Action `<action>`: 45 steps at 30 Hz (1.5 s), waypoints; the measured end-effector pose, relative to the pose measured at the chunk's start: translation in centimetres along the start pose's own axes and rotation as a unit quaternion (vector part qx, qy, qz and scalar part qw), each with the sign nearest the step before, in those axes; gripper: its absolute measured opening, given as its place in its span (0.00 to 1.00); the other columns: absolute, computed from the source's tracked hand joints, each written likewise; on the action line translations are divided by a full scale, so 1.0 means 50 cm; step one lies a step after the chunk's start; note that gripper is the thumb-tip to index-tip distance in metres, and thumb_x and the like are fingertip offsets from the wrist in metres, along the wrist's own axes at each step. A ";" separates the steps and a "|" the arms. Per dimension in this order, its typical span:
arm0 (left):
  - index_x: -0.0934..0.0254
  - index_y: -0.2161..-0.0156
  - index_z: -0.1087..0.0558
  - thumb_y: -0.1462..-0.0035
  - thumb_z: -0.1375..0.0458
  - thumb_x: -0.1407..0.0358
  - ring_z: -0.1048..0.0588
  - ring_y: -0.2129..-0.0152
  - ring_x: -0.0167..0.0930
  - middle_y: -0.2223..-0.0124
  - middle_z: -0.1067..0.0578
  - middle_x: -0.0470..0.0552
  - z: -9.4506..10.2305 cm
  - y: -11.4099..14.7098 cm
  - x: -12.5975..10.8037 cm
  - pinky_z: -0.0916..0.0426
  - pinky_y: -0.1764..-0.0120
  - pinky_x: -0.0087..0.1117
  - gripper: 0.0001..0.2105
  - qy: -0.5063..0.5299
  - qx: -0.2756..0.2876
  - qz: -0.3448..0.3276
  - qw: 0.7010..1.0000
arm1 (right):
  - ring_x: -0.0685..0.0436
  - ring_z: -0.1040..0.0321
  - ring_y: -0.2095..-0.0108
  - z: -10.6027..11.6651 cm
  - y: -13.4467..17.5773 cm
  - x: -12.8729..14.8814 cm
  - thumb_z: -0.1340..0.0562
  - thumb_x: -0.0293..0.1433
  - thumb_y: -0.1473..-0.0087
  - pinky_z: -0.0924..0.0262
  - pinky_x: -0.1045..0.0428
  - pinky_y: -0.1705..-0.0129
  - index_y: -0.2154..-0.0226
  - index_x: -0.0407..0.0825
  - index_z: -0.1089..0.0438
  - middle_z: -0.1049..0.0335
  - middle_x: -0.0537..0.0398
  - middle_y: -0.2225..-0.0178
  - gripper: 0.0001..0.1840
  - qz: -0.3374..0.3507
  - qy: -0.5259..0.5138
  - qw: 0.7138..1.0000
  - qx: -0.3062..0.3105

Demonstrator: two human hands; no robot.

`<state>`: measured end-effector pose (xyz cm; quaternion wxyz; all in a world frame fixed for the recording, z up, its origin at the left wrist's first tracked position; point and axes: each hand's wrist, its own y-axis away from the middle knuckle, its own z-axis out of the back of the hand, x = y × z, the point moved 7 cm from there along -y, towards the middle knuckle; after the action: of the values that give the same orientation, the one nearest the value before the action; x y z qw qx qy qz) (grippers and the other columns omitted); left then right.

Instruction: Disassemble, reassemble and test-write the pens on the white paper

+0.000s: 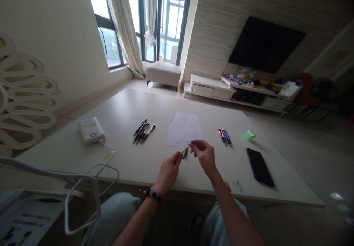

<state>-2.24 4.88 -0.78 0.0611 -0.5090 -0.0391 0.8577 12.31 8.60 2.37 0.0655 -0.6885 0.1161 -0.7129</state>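
Note:
My left hand (169, 168) is closed around a slim pen (185, 150), which points up and to the right. At the pen's upper end, the thumb and fingertips of my right hand (204, 155) pinch together on its tip. A short dark piece (186, 153) shows just beneath the pen; whether it lies on the table or belongs to the pen I cannot tell. Just beyond both hands is a white sheet of paper (184, 127). Several pens (143, 132) lie in a loose group to the left, and several more pens (225, 137) lie side by side at right.
The white table (124, 109) carries a white power bank (92, 131) with a cable (110, 157) at left. A green-and-white container (249, 136) and a black phone (260, 167) are at right. A small clear item (238, 186) lies near the front edge.

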 end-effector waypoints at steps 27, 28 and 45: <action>0.61 0.66 0.30 0.40 0.57 0.55 0.32 0.74 0.28 0.72 0.28 0.45 0.015 0.003 0.010 0.44 0.71 0.26 0.17 -0.008 -0.028 0.008 1.000 | 0.50 0.36 0.82 0.027 -0.016 -0.030 0.42 0.40 0.50 0.47 0.57 0.84 0.74 0.45 0.33 0.28 0.51 0.77 0.14 -0.061 0.012 0.997 -0.056; 0.61 0.66 0.30 0.40 0.57 0.55 0.32 0.74 0.28 0.71 0.28 0.46 0.014 0.003 0.009 0.44 0.71 0.27 0.17 -0.010 -0.027 0.007 1.000 | 0.50 0.36 0.82 0.032 -0.012 -0.018 0.41 0.40 0.51 0.47 0.57 0.85 0.73 0.45 0.33 0.28 0.51 0.77 0.14 -0.045 -0.018 0.997 -0.067; 0.60 0.66 0.31 0.39 0.57 0.56 0.30 0.70 0.30 0.67 0.26 0.48 0.004 0.001 0.010 0.40 0.67 0.27 0.16 -0.024 -0.009 0.000 1.000 | 0.52 0.37 0.83 0.005 -0.005 -0.005 0.39 0.40 0.51 0.47 0.58 0.86 0.75 0.45 0.32 0.29 0.53 0.78 0.14 -0.035 -0.003 0.999 0.010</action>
<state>-2.63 4.92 -1.11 0.0560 -0.4884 -0.0484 0.8695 12.57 8.90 2.19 0.0478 -0.6939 0.0847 -0.7135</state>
